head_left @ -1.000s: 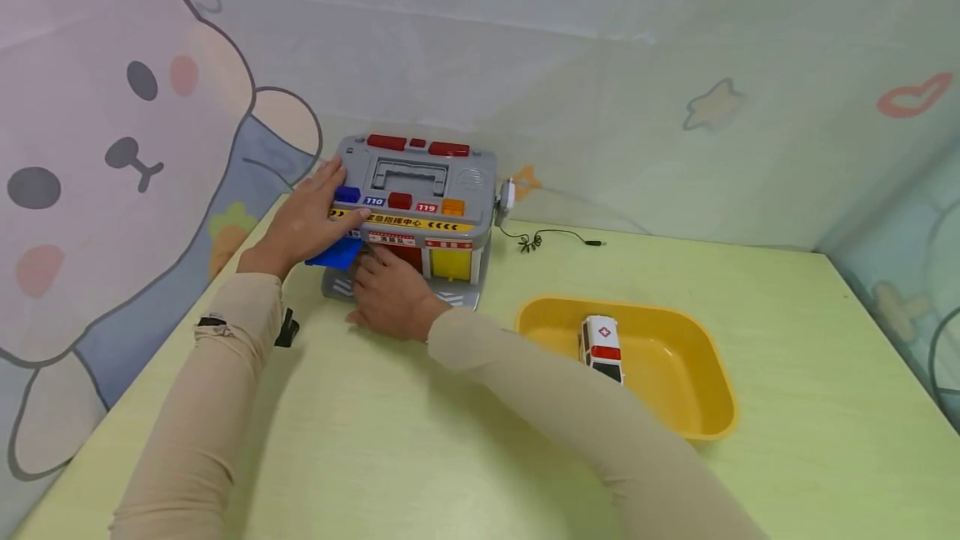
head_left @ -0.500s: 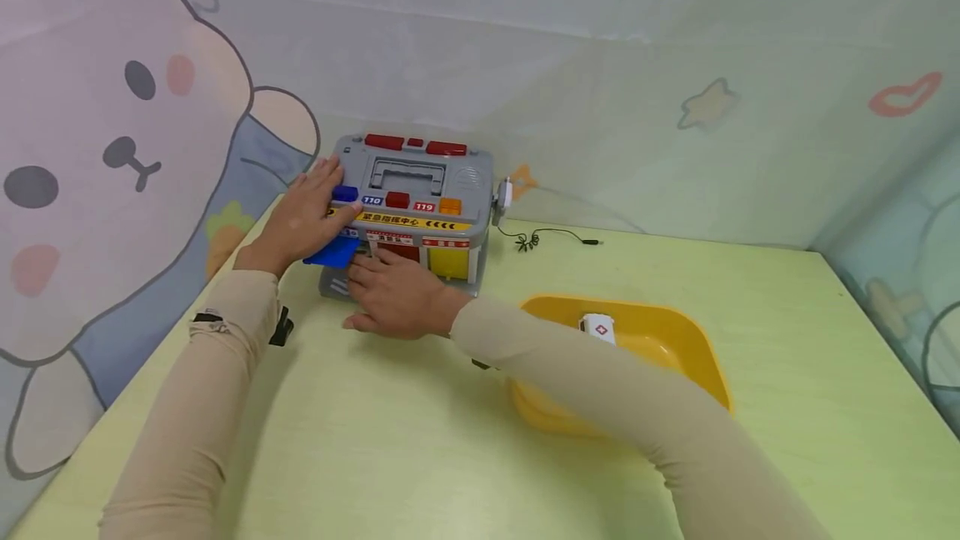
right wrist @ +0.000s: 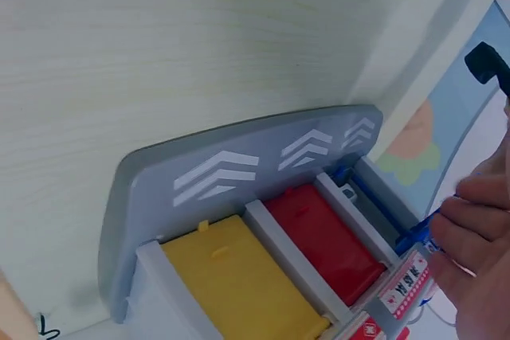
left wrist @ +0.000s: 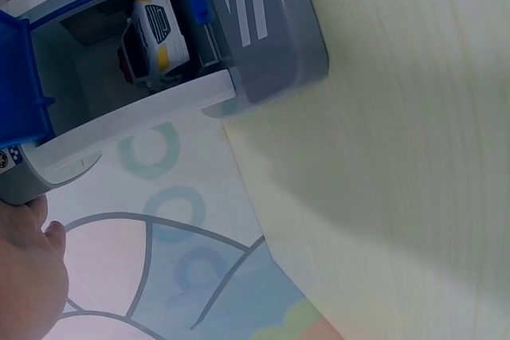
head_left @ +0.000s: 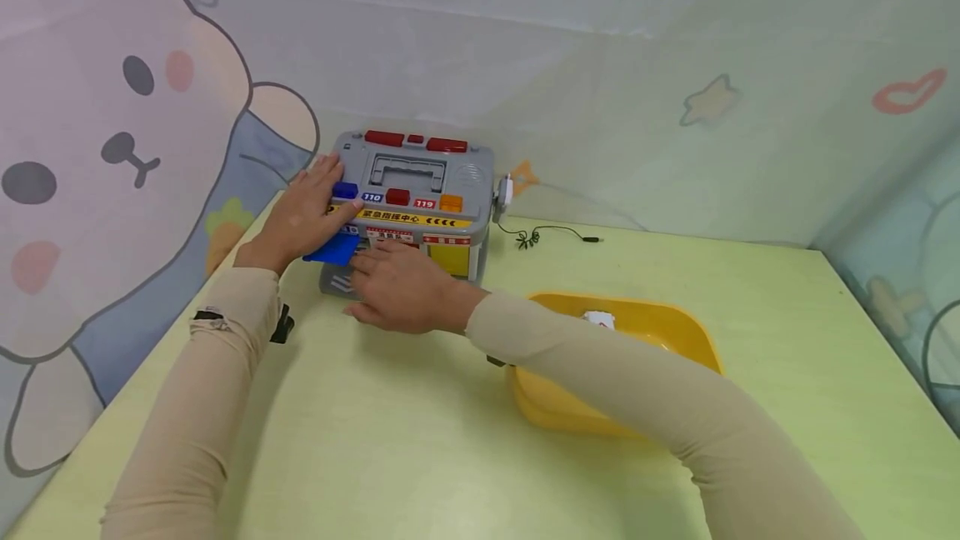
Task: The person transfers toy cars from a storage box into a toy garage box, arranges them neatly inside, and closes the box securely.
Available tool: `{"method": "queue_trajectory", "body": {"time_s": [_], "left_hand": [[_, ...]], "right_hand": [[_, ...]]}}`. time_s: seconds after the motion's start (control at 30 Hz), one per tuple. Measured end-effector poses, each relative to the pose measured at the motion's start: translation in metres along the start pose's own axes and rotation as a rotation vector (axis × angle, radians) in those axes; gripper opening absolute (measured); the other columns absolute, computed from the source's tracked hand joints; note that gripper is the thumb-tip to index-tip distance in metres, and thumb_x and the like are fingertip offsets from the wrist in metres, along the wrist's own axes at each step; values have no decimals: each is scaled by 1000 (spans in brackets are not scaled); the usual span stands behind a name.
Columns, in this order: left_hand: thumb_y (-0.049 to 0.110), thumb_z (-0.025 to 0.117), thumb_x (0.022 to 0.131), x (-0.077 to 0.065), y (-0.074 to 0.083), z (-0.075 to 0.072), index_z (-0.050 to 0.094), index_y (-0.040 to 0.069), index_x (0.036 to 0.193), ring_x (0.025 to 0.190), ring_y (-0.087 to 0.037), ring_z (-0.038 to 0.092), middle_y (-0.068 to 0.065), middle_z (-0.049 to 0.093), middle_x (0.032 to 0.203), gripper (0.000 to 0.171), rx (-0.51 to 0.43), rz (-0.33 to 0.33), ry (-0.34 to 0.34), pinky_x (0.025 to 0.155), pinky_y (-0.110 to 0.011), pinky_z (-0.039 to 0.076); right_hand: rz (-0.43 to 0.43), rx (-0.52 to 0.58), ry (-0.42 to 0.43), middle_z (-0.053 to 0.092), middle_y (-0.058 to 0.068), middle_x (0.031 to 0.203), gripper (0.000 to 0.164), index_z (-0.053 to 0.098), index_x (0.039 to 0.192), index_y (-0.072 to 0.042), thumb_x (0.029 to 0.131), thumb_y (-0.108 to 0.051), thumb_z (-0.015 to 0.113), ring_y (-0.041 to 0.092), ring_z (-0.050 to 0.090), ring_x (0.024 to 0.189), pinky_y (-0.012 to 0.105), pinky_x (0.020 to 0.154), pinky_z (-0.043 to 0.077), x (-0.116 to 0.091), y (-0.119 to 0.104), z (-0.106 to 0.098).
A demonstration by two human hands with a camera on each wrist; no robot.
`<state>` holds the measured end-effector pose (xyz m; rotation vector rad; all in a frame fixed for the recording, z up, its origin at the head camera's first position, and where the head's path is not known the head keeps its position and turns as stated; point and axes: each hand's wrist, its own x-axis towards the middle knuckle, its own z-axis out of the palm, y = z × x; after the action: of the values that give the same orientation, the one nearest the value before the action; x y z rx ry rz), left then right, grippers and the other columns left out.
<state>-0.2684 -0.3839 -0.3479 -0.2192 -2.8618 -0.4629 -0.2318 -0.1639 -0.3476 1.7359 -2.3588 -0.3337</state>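
Resting on the grey toy garage (head_left: 408, 176) at the table's (head_left: 420, 457) eleven o'clock, left hand (head_left: 296, 211) has fingers extended, thumb spread apart. On the garage's own dial: blue door (head_left: 332, 250) raised at seven, white toy car (left wrist: 155, 37) inside; right hand (head_left: 401, 286) at six, fingers loosely extended, close together; yellow tub (head_left: 555, 411) at four.

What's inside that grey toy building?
Behind the open blue door sits a small white toy car with yellow patches. The red door and yellow door are shut, hiding whatever lies behind them.
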Motion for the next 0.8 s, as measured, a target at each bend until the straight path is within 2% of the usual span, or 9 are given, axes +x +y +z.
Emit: {"method": "queue_trajectory", "body": {"time_s": [0.1,0.17,0.3,0.37,0.5,0.67,0.8], "left_hand": [[52,44,101,-1,-1,1,22,-4,156,156,-36,8,-18,14,167,82,-6,1,3,126,-53,9],[51,45,101,-1,-2,2,22,-5,156,156,-36,8,-18,14,167,82,-9,1,8,126,-53,9],[52,45,101,0,-2,2,21,-4,156,157,-35,7,-17,12,168,83,-20,-1,8,127,-52,8],[52,45,101,0,-2,1,21,-4,157,157,-34,6,-16,12,168,83,-21,-4,7,127,-52,7],[50,46,101,-1,-2,0,21,-3,157,157,-34,7,-15,12,168,81,-22,-6,12,127,-52,8],[52,43,102,-1,-1,1,19,-2,157,157,-33,6,-15,10,169,82,-41,-12,10,127,-51,6],[54,38,103,-2,-1,4,19,-1,158,157,-32,5,-14,10,169,80,-60,-18,16,127,-49,5]], "right_hand": [[17,6,94,56,6,146,57,56,140,-10,104,-50,39,21,51,137,35,121,33,-3,1,1],[21,32,98,50,7,152,60,50,146,-9,104,-50,39,22,45,143,34,123,30,-5,2,1],[-15,88,-6,23,7,167,71,29,158,-9,104,-53,39,22,20,156,34,127,14,-4,5,5],[-41,97,-63,17,6,169,73,24,159,-10,103,-55,37,21,13,157,33,127,10,-3,6,7],[-62,73,-140,18,6,169,75,23,160,-11,103,-58,35,21,14,157,34,127,12,3,4,7],[-39,30,-231,21,6,168,78,25,160,-12,101,-63,34,21,18,156,37,127,18,12,-3,6],[-13,-31,-263,23,6,167,78,28,159,-13,100,-64,32,22,20,156,37,126,20,16,-7,9]]}}
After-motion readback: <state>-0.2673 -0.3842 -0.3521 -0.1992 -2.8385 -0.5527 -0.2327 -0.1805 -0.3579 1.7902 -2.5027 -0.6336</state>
